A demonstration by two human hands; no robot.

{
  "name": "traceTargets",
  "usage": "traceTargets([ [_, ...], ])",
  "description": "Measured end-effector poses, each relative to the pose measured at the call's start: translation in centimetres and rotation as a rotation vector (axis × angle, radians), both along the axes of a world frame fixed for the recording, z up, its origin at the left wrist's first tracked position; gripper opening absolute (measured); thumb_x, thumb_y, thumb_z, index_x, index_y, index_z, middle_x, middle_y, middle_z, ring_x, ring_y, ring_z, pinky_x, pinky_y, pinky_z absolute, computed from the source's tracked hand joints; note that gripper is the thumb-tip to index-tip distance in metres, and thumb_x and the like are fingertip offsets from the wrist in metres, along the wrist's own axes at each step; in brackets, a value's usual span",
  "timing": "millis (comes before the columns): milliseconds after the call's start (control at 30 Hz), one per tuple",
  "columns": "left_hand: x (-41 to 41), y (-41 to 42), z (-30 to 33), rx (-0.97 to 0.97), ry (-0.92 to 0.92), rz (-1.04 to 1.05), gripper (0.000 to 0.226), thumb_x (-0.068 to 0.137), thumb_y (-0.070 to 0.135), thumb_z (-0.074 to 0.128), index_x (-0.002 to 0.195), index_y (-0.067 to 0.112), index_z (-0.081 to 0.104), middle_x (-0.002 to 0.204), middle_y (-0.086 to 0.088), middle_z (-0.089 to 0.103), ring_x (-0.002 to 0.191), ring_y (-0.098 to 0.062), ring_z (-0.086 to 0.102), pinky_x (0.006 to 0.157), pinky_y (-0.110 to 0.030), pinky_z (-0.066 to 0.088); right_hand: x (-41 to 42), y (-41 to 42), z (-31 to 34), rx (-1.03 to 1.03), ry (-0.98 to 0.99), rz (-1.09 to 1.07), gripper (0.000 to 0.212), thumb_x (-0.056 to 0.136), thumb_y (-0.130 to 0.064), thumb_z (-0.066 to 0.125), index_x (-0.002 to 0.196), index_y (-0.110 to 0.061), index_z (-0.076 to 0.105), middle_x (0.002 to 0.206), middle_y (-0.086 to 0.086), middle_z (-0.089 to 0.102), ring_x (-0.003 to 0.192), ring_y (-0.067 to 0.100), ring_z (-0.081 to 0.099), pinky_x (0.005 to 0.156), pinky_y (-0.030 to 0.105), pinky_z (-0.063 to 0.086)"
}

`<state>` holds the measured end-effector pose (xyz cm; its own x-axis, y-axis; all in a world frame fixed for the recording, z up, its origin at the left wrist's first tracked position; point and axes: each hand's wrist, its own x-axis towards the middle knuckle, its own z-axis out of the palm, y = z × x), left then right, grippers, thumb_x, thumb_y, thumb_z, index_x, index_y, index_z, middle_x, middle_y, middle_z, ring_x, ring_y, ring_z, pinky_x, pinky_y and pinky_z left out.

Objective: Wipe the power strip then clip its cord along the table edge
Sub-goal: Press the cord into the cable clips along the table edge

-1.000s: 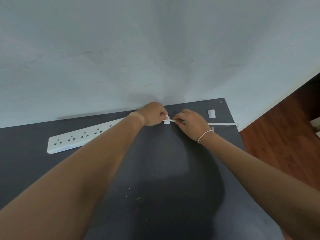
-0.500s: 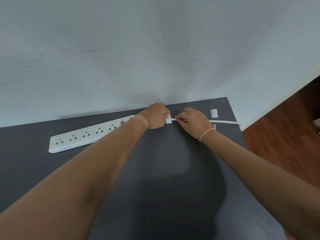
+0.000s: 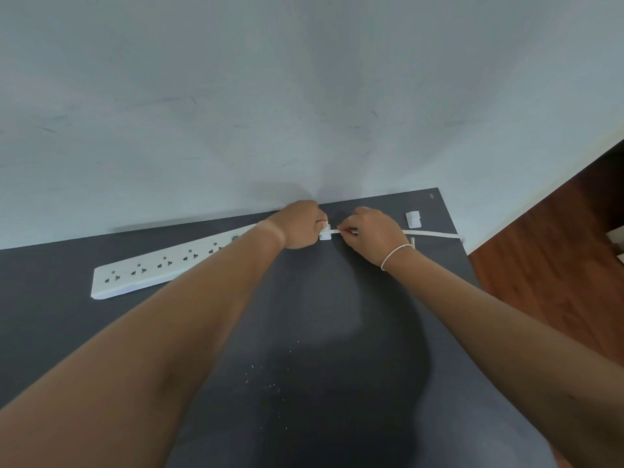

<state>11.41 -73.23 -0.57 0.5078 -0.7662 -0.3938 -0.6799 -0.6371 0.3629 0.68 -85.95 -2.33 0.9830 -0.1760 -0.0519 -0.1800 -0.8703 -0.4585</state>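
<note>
A long white power strip lies along the back of the dark grey table, partly hidden by my left forearm. Its white cord runs right, toward the table's right edge, and drops over it. A small white cable clip sits on the table between my hands. My left hand pinches the clip. My right hand pinches the cord right beside the clip. A second white clip lies apart near the far right corner.
A pale wall rises directly behind the table. The table's right edge borders a brown wooden floor. Small light crumbs dot the table near me.
Both hands stay at the clip and cord and shift slightly right along the back edge. More of the power strip shows from behind my left forearm.
</note>
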Motion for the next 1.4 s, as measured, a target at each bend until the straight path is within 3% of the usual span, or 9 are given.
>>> traceTargets([
  [400,0.0,0.0,0.1,-0.003,0.006,-0.002,0.029,0.097,0.013,0.033,0.071,0.008,0.046,0.084,-0.008,0.044,0.078,-0.023,0.042,0.077,-0.033,0.036,0.7,0.8,0.3,-0.067,0.062,-0.058,0.025,0.088,-0.014,0.047,0.097,-0.010,0.070,0.098,0.016,0.061,0.089,0.034,0.059,0.067,0.032,0.043],
  [700,0.1,0.1,0.0,0.015,-0.002,-0.010,0.033,0.097,0.016,0.034,0.097,0.001,0.063,0.089,-0.007,0.047,0.083,-0.023,0.046,0.079,-0.034,0.038,1.8,1.2,0.5,-0.142,0.106,-0.096,0.022,0.087,-0.010,0.046,0.092,-0.005,0.067,0.101,0.017,0.061,0.090,0.034,0.060,0.065,0.030,0.038],
  [967,0.0,0.2,0.1,0.024,-0.026,-0.044,0.030,0.096,0.019,0.036,0.088,0.003,0.060,0.088,-0.008,0.046,0.082,-0.025,0.047,0.079,-0.037,0.040,1.4,0.8,0.2,-0.158,0.097,-0.055,0.026,0.091,-0.009,0.043,0.097,-0.006,0.068,0.101,0.017,0.058,0.093,0.035,0.058,0.065,0.031,0.037],
  [1167,-0.2,0.0,0.9,0.050,-0.026,-0.040,0.024,0.095,0.020,0.039,0.085,0.010,0.059,0.088,-0.005,0.047,0.083,-0.023,0.047,0.082,-0.037,0.041,-1.4,-0.1,0.7,-0.094,-0.020,-0.031,0.040,0.089,-0.004,0.044,0.128,-0.009,0.050,0.122,0.018,0.052,0.107,0.036,0.051,0.087,0.043,0.048],
  [1267,-0.4,-0.3,1.3,0.064,-0.015,-0.010,0.027,0.092,0.019,0.043,0.090,0.006,0.067,0.085,-0.007,0.052,0.083,-0.027,0.053,0.079,-0.039,0.044,-3.6,-1.5,0.7,-0.075,-0.146,-0.068,0.035,0.085,-0.001,0.051,0.119,-0.004,0.057,0.114,0.021,0.057,0.100,0.039,0.053,0.088,0.045,0.047],
  [1400,-1.2,-1.7,1.7,0.061,-0.057,-0.024,0.020,0.087,0.023,0.052,0.086,0.009,0.067,0.084,-0.009,0.055,0.082,-0.027,0.052,0.070,-0.035,0.041,-5.0,-3.4,0.2,-0.062,-0.049,-0.141,0.027,0.088,-0.012,0.052,0.112,-0.006,0.061,0.109,0.017,0.060,0.102,0.035,0.052,0.089,0.041,0.045],
])
